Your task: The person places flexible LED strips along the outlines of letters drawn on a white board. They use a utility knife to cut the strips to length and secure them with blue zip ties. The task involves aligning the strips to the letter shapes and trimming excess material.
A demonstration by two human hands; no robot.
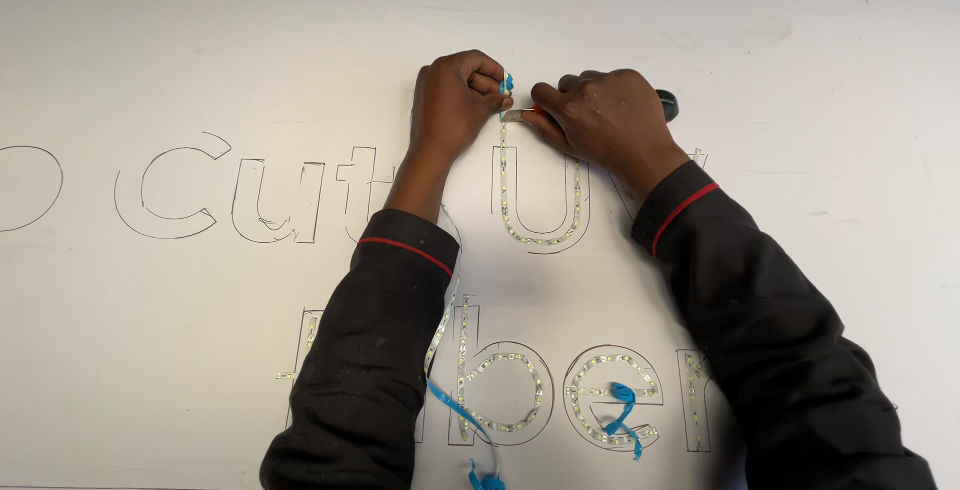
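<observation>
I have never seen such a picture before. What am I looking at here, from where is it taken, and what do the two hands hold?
There is no machine here. A person works with two bare hands, and the single picture comes from a camera worn on that person's head, looking down.

The surface is a large white board with letter outlines drawn on it. Inside some outlines runs a thin LED strip, for example in the U-shaped letter in the middle and in the letters of the lower row.

The left hand pinches the top end of that strip, where a bit of blue backing tape sticks up. The right hand holds a small tool with a metal tip against the same spot; I cannot tell exactly what tool it is. More blue tape scraps lie on the lower letters.
</observation>
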